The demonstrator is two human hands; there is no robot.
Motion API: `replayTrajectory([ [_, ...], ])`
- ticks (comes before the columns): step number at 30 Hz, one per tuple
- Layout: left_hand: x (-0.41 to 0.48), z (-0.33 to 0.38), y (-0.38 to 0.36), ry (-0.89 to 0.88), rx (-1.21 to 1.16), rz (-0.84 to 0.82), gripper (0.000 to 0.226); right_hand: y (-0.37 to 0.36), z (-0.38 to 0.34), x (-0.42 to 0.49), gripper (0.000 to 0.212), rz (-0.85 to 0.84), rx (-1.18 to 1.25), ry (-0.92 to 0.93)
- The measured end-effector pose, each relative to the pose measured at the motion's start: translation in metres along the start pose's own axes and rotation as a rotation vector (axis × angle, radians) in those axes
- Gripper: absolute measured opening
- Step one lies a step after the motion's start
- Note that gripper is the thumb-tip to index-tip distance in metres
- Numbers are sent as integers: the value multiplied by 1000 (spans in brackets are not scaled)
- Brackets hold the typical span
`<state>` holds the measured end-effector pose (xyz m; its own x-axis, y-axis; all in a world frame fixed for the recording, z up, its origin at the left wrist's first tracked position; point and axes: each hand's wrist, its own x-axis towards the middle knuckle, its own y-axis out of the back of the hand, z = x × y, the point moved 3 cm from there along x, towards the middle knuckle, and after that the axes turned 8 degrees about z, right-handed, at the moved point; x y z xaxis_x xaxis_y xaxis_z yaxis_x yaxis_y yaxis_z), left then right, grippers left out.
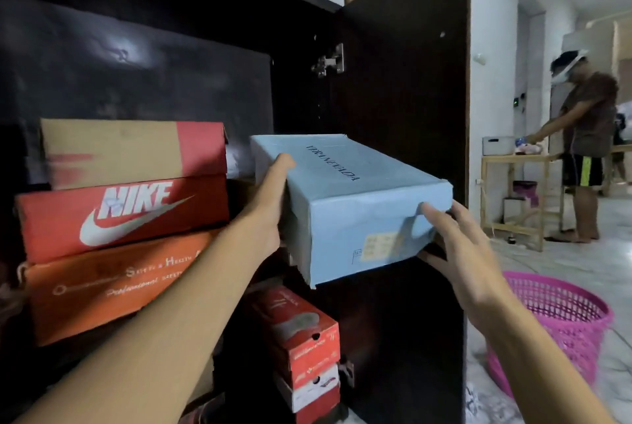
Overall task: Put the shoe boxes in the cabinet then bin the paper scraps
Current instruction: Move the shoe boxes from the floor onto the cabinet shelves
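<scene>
Lifting a pale-blue cardboard shoe box (pixel 359 205) into the dark wooden cabinet (pixel 403 81), the person had it level between both hands. The left hand (pixel 270 198) gripped its far-left side, thumb hooked over the top edge, seemingly to steer. The right hand (pixel 468 252) was spread, fingers pressing the near-right corner, probably to push it in. The box hung in the open gap, not yet set down. Left of the left hand sat a stack: a brown-and-red cardboard box (pixel 133 150), a red Nike box (pixel 119 215) and an orange cardboard box (pixel 102 287). Below the hands stood red printed shoe boxes (pixel 301 331), so that gap looked the obvious slot. Just right of the right hand waited a pink plastic mesh basket (pixel 564 321), likely for scraps.
</scene>
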<state>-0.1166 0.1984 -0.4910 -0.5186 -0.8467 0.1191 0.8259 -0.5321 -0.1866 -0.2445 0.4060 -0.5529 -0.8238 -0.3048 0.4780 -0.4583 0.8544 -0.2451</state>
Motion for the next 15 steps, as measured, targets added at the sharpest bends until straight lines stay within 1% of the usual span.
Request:
replayTrajectory([
  [2, 21, 16, -1, 22, -40, 26, 37, -22, -5, 24, 40, 19, -40, 40],
  [4, 42, 32, -4, 41, -70, 56, 51, -43, -12, 48, 36, 36, -72, 85],
  [5, 54, 41, -4, 47, -86, 69, 62, -54, -16, 63, 39, 53, -108, 108],
  [6, 65, 49, -3, 53, -95, 86, 68, -65, -18, 78, 47, 75, -156, 107],
  [7, 76, 55, -2, 58, -103, 105, 68, -75, -20, 90, 57, 101, -204, 91],
  [8, 85, 59, -1, 69, -100, 110, 66, -83, -22, 101, 62, 116, -233, 73],
  [10, 98, 63, -1, 100, -88, 82, 61, -97, -21, 123, 63, 121, -271, 68],
  [12, 113, 62, -1, 116, -86, 81, 65, -109, -13, 141, 65, 105, -308, 76],
  [15, 144, 55, -1, 105, -69, 124, 96, -122, 5, 163, 84, 43, -313, 78],
])
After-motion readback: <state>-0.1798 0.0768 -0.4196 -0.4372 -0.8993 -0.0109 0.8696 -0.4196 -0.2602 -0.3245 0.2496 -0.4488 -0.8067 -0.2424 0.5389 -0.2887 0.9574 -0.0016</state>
